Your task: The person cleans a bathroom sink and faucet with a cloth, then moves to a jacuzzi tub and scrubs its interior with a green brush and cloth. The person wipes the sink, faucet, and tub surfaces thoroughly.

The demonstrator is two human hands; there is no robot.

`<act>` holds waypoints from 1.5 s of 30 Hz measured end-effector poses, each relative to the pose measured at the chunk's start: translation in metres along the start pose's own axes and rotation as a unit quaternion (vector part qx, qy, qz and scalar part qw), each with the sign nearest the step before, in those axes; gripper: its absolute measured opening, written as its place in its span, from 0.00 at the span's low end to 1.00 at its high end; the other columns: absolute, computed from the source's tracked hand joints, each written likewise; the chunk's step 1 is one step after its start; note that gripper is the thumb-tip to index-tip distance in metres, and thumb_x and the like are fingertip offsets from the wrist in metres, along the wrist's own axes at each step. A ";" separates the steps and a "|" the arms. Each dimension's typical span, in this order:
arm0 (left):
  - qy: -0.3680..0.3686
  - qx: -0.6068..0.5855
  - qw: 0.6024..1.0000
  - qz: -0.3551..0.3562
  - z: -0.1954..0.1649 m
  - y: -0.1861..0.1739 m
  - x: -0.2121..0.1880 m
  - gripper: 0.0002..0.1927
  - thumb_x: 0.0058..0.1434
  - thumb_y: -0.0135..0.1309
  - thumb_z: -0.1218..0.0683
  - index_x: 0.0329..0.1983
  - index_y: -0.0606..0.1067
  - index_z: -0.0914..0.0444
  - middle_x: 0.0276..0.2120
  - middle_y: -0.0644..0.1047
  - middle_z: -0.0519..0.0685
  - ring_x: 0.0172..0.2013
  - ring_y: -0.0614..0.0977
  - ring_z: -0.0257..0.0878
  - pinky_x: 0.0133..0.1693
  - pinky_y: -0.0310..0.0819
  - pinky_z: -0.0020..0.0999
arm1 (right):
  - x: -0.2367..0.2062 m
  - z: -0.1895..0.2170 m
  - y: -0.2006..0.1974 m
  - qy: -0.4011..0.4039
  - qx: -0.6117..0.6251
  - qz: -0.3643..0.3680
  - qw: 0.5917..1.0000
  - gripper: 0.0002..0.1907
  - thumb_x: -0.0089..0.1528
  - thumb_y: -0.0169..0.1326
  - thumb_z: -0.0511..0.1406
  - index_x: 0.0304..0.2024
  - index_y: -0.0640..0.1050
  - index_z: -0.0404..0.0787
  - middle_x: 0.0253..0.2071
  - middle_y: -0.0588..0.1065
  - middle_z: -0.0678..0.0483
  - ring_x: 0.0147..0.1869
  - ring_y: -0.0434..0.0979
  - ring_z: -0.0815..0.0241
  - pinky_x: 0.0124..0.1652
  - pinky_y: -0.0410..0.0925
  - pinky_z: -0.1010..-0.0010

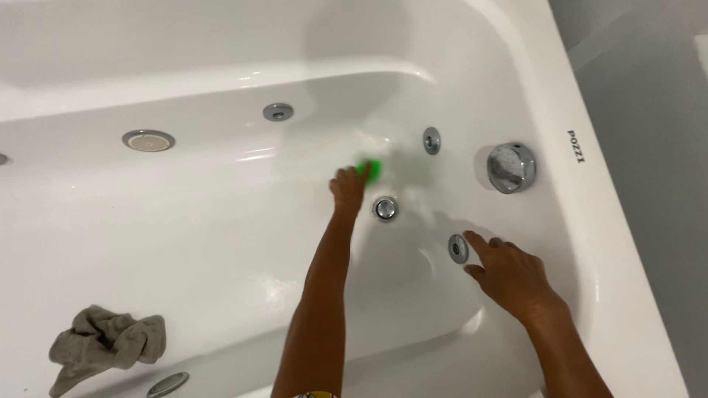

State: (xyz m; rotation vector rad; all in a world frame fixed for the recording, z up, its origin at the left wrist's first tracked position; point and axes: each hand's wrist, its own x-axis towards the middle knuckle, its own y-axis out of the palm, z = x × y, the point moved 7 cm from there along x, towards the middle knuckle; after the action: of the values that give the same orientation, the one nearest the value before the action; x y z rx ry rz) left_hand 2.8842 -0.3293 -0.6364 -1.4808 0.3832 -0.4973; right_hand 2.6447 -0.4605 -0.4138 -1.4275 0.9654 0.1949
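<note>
My left hand (346,188) reaches far into the white bathtub (221,221) and grips a bright green sponge (372,170), pressed against the tub's far wall. Foam or a wet smear shows just above the sponge. My right hand (510,276) lies flat on the tub's inner wall, fingers spread, with its fingertip beside a small chrome jet (458,248). Another round chrome fitting (386,208) sits between the two hands.
A crumpled grey-brown cloth (103,343) lies on the tub floor at lower left. More chrome jets (278,112) dot the walls, and one larger round jet (148,140) sits at the left. A big chrome knob (510,167) sits near the right rim (590,221).
</note>
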 end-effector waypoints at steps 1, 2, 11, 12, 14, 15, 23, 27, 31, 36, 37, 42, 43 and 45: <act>-0.089 -0.005 0.996 -0.024 0.027 -0.001 0.006 0.41 0.58 0.58 0.52 0.73 0.57 0.39 0.45 0.74 0.56 0.36 0.75 0.47 0.20 0.71 0.42 | 0.000 -0.001 0.001 0.003 -0.003 0.005 1.000 0.30 0.66 0.50 0.48 0.71 0.61 0.61 0.54 0.76 0.57 0.63 0.74 0.57 0.57 0.70 0.57; -0.133 0.008 0.991 -0.018 0.050 0.003 0.011 0.39 0.62 0.56 0.52 0.74 0.56 0.40 0.45 0.74 0.55 0.38 0.75 0.48 0.24 0.73 0.44 | 0.000 -0.001 0.002 0.006 -0.006 0.008 1.000 0.30 0.66 0.50 0.48 0.71 0.60 0.61 0.54 0.75 0.56 0.63 0.74 0.56 0.57 0.70 0.56; -0.403 -0.080 0.905 0.115 0.216 0.028 -0.029 0.45 0.64 0.57 0.50 0.79 0.47 0.50 0.55 0.70 0.64 0.44 0.75 0.53 0.27 0.79 0.44 | 0.003 0.003 0.001 -0.013 -0.012 -0.005 1.000 0.31 0.65 0.50 0.49 0.71 0.61 0.61 0.50 0.77 0.57 0.59 0.77 0.58 0.56 0.72 0.58; -0.385 -0.087 0.909 0.138 0.199 0.030 -0.021 0.46 0.63 0.57 0.50 0.79 0.45 0.48 0.55 0.69 0.64 0.45 0.75 0.53 0.26 0.80 0.44 | 0.003 0.004 0.001 -0.015 -0.010 -0.005 1.000 0.31 0.65 0.50 0.49 0.71 0.61 0.61 0.50 0.77 0.57 0.59 0.78 0.58 0.55 0.72 0.58; -0.324 -0.101 0.932 0.132 0.149 0.027 0.003 0.43 0.67 0.55 0.52 0.80 0.46 0.42 0.56 0.70 0.59 0.51 0.74 0.54 0.28 0.80 0.47 | 0.004 0.003 0.002 -0.011 -0.017 0.000 1.000 0.31 0.66 0.50 0.50 0.71 0.61 0.62 0.50 0.77 0.57 0.58 0.78 0.58 0.55 0.73 0.58; -0.243 -0.030 0.960 0.134 0.120 0.023 0.013 0.44 0.65 0.56 0.50 0.79 0.46 0.44 0.57 0.68 0.63 0.50 0.74 0.57 0.25 0.80 0.46 | 0.004 0.002 0.003 -0.007 -0.015 0.005 1.000 0.31 0.66 0.50 0.50 0.71 0.60 0.62 0.50 0.77 0.57 0.58 0.78 0.57 0.55 0.73 0.58; -0.179 0.086 0.968 0.154 0.128 0.021 0.019 0.51 0.60 0.60 0.48 0.79 0.42 0.41 0.55 0.68 0.67 0.45 0.76 0.60 0.16 0.77 0.48 | 0.004 -0.003 0.009 0.017 -0.018 0.026 0.999 0.32 0.66 0.50 0.50 0.72 0.60 0.63 0.52 0.77 0.58 0.61 0.77 0.59 0.57 0.72 0.57; -0.300 0.066 0.930 0.203 0.225 0.035 -0.025 0.49 0.61 0.57 0.46 0.79 0.42 0.46 0.52 0.69 0.69 0.41 0.78 0.59 0.18 0.80 0.43 | 0.005 0.002 0.006 0.008 -0.012 0.024 1.000 0.31 0.66 0.49 0.50 0.71 0.60 0.63 0.54 0.76 0.58 0.62 0.76 0.57 0.59 0.70 0.55; -0.301 -0.034 0.951 0.053 0.207 0.026 -0.021 0.44 0.64 0.55 0.51 0.81 0.49 0.53 0.46 0.73 0.57 0.41 0.78 0.47 0.36 0.79 0.43 | 0.005 0.005 0.002 -0.003 -0.027 0.015 1.000 0.31 0.66 0.49 0.51 0.72 0.60 0.63 0.54 0.77 0.57 0.62 0.77 0.57 0.59 0.71 0.57; -0.074 -0.043 0.996 -0.007 0.065 0.025 -0.035 0.38 0.62 0.50 0.57 0.75 0.57 0.44 0.46 0.74 0.58 0.42 0.78 0.52 0.33 0.82 0.44 | 0.006 -0.001 0.004 0.017 -0.031 0.017 0.999 0.32 0.67 0.47 0.51 0.73 0.59 0.63 0.57 0.77 0.56 0.62 0.78 0.55 0.60 0.70 0.54; -0.002 -0.040 0.999 -0.034 0.049 0.020 -0.047 0.41 0.57 0.51 0.56 0.75 0.57 0.44 0.46 0.75 0.58 0.42 0.79 0.52 0.34 0.82 0.45 | 0.006 -0.002 0.006 0.012 -0.037 0.023 0.999 0.32 0.66 0.47 0.51 0.73 0.59 0.64 0.58 0.76 0.57 0.62 0.77 0.55 0.60 0.70 0.54; -0.028 0.012 0.999 -0.015 0.139 0.016 -0.076 0.37 0.65 0.50 0.58 0.76 0.57 0.45 0.44 0.75 0.58 0.39 0.78 0.50 0.25 0.79 0.46 | 0.014 -0.006 0.008 0.004 -0.031 0.002 1.000 0.33 0.66 0.48 0.52 0.72 0.59 0.64 0.64 0.72 0.55 0.67 0.73 0.52 0.62 0.68 0.52; -0.094 -0.032 0.993 0.058 0.178 0.025 -0.073 0.37 0.66 0.49 0.59 0.77 0.56 0.44 0.44 0.74 0.56 0.40 0.77 0.49 0.26 0.79 0.44 | 0.015 -0.007 0.010 0.003 -0.034 0.008 0.999 0.33 0.66 0.48 0.52 0.73 0.59 0.64 0.64 0.72 0.55 0.68 0.73 0.52 0.62 0.68 0.53; -0.169 -0.007 0.979 0.113 0.232 0.030 -0.078 0.44 0.60 0.53 0.55 0.79 0.51 0.48 0.47 0.73 0.61 0.38 0.77 0.50 0.32 0.79 0.42 | 0.019 -0.009 0.012 0.005 -0.041 0.005 0.999 0.33 0.66 0.49 0.52 0.73 0.60 0.63 0.65 0.72 0.55 0.68 0.73 0.53 0.64 0.68 0.54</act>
State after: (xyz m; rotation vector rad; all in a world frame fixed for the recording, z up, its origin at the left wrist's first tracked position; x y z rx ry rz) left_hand 2.9447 -0.0916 -0.6567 -1.4802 0.2811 -0.0579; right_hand 2.6447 -0.4745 -0.4343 -1.5002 0.9825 0.2360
